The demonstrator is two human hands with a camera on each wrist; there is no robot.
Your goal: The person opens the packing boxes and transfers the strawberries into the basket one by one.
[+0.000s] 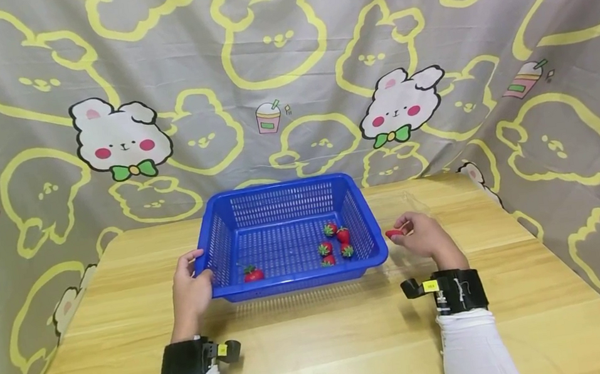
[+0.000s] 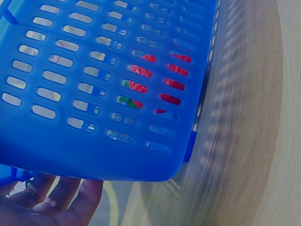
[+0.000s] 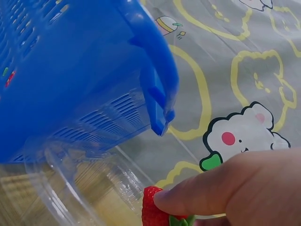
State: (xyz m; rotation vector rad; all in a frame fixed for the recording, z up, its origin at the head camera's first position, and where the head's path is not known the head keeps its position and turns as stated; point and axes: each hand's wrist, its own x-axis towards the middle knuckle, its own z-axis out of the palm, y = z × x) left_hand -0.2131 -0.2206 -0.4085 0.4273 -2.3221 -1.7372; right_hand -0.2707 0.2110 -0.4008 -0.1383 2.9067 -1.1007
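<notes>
A blue plastic basket [image 1: 295, 282] with slotted walls is in the middle of the head view. At its left rim, my left hand [image 1: 193, 289] grips the edge, thumb on top. My right hand [image 1: 426, 235] is just outside the basket's right wall and pinches a red strawberry [image 1: 394, 233]. In the right wrist view the thumb presses this strawberry [image 3: 153, 207], whose green leaves point down. Several strawberries [image 1: 326, 248] lie at the basket's right end, and one more strawberry [image 1: 253, 274] lies at the front left.
A clear plastic container [image 3: 87, 193] lies on the table beside the basket's right wall, below my right hand. The wooden table [image 1: 321, 348] runs back to a grey patterned curtain [image 1: 312, 65]. Cameras on black straps [image 1: 458, 291] sit on both wrists.
</notes>
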